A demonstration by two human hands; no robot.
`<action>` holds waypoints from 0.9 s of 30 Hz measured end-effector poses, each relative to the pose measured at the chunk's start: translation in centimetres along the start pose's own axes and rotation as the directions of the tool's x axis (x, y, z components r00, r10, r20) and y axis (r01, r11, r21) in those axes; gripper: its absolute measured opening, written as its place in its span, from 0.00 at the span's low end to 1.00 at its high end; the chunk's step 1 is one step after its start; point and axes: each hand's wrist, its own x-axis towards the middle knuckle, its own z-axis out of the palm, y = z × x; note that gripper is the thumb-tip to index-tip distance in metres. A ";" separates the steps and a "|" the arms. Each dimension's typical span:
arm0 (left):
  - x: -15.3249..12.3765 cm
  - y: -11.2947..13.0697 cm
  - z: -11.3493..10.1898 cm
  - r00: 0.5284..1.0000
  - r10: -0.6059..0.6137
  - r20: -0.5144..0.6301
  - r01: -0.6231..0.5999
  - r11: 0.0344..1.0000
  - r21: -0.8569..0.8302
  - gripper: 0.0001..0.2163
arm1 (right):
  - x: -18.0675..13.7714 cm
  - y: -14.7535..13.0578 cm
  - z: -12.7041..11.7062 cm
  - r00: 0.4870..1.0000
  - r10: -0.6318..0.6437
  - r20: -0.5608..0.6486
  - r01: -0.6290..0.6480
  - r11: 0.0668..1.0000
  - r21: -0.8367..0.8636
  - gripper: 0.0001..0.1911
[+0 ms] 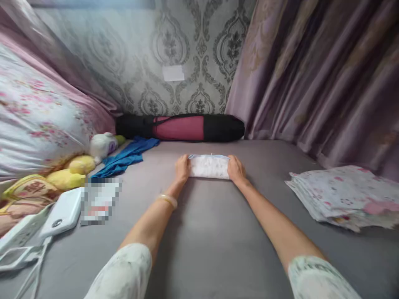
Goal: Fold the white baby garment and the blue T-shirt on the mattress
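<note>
A white folded cloth bundle [209,167] with faint small marks lies on the grey sheet, straight ahead of me. Light blue trim or cord runs along its far edge. My left hand [183,167] grips its left end, fingers closed around the side. At the opposite end, my right hand [237,169] holds the cloth in the same way. The fingertips of both hands are partly hidden. Both arms reach forward over the sheet, and a pale bangle [168,201] circles the left wrist.
Stacked patterned cloths [339,193] lie at right. A black and red long bag [181,128] rests against the wall. At left are blue fabric [124,158], yellow plush toys [67,177], a white power bank [64,211], a power strip [23,232] with cables, and a floral pillow [40,112].
</note>
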 end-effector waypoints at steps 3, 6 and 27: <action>0.5 -0.5 0.8 0.999 -0.012 0.041 0.012 1.000 0.014 0.09 | 0.8 0.3 0.5 0.994 0.034 0.100 -0.033 0.999 -0.009 0.22; 1.0 -1.0 1.4 0.998 -0.025 0.055 0.023 0.999 0.025 0.09 | 1.2 0.9 1.1 0.990 0.044 0.136 -0.045 0.999 0.009 0.20; 2.3 0.1 0.0 0.912 -0.373 0.168 0.374 0.927 0.029 0.13 | 3.1 1.7 2.2 0.940 0.283 0.188 -0.302 0.950 0.077 0.16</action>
